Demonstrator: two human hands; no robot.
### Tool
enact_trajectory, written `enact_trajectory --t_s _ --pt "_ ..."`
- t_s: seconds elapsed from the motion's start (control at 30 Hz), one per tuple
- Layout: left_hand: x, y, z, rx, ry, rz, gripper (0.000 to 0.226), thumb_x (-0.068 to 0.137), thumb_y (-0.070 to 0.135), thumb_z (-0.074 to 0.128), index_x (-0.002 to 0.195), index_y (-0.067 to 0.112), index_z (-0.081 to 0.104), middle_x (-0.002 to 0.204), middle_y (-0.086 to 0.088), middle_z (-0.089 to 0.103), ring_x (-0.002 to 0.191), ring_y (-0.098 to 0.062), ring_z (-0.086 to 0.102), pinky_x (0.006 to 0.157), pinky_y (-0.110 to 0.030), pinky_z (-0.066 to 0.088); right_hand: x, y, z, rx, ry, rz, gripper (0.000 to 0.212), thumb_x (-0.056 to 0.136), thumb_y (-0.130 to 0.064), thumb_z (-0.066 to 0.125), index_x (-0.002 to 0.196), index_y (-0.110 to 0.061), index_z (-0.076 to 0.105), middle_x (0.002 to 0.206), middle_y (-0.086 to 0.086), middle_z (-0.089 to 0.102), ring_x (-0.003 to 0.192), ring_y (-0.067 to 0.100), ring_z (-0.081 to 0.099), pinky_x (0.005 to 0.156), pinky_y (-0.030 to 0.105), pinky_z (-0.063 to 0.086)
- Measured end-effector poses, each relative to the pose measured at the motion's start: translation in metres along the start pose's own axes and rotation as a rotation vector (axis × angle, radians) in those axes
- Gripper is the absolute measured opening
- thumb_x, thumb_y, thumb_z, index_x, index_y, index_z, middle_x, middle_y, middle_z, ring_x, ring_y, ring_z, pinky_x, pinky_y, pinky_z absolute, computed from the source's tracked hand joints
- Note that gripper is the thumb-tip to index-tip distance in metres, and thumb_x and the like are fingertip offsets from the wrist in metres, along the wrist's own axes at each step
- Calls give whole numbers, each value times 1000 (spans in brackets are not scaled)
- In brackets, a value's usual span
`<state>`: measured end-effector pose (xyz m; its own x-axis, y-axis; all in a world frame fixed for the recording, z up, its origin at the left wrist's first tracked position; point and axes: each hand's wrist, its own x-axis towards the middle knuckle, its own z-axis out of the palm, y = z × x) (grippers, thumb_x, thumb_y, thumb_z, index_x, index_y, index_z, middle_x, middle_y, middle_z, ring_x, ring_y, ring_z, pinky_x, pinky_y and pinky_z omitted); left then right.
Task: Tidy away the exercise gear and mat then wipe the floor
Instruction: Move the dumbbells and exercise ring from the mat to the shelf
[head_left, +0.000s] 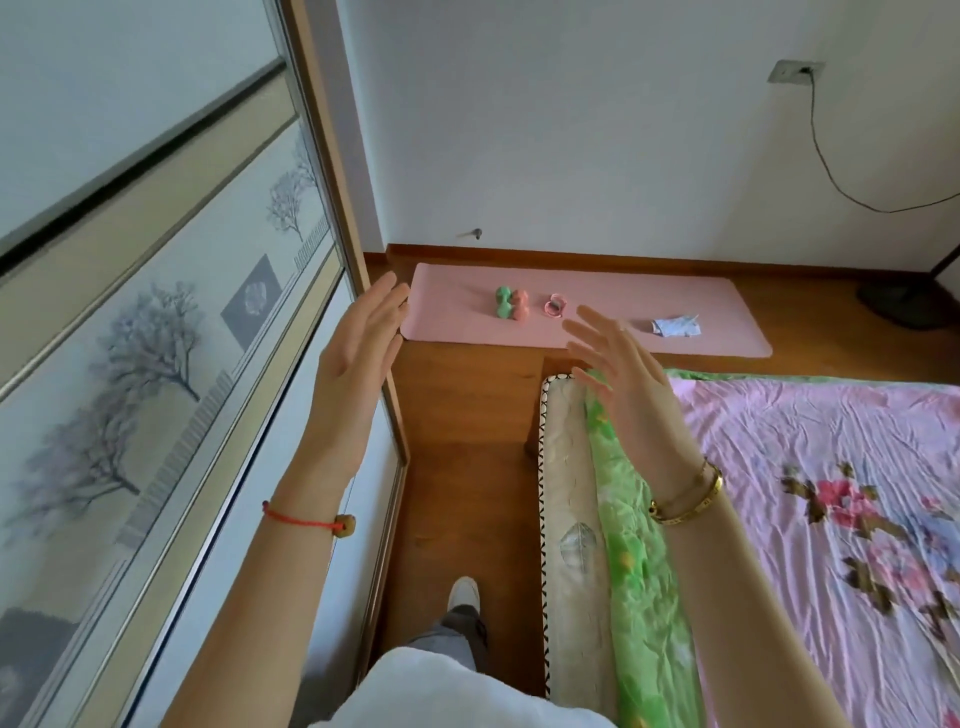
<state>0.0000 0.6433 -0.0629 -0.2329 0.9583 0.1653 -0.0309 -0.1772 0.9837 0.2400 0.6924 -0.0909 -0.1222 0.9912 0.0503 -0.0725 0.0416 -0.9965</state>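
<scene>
Both hands up and empty, left hand (358, 358) and right hand (623, 384) spread wide. The pink mat (587, 317) lies by the far wall, dumbbells (511, 303) mid-mat, what looks like a band (555, 304) beside them, cloth (675, 326) near its right end. Roll that mat loaded and the dumbbells trundle off across the floor

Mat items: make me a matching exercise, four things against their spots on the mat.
Things:
1. green dumbbell
2. pink dumbbell
3. pink band
4. blue-and-white cloth

Places on the pink mat:
A. alone toward the right end
B. leftmost of all
C. just right of both dumbbells
D. pressed against the green one's right side

Pairs: 1-B, 2-D, 3-C, 4-A
</scene>
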Motion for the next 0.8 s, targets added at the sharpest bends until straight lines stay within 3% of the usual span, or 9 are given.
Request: enact_trajectory --t_s 0.3,0.53,0.7,0.8 --pt "173 -23 12 32 -86 18 63 93 47 53 151 24 42 148 11 52 137 -1 47 119 -36 35 167 2 11 6 41 1 41 106 -37 30 137 -22 53 134 -3 62 126 13 56 112 45 40" --pt "282 -51 25 48 -119 -17 57 97 42 49 151 24 41 148 12 52 136 -1 48 119 -35 35 268 16 5 16 56 32 44 105 -36 31 140 -18 50 135 -1 61 128 16 54 113 45 39" --pt "365 -78 42 70 -119 -38 57 95 49 49 149 29 43 147 15 52 137 -2 48 118 -34 36 355 31 -5 18 31 44 66 83 -61 43 136 -23 52 135 -2 61 128 17 54 113 46 39" --pt "415 -92 53 63 -115 -45 63 90 56 51 148 32 44 147 16 52 137 -2 48 119 -36 35 409 41 -16 22 10 33 69 81 -71 48 134 -27 54 136 -2 60 128 16 55 112 43 40"
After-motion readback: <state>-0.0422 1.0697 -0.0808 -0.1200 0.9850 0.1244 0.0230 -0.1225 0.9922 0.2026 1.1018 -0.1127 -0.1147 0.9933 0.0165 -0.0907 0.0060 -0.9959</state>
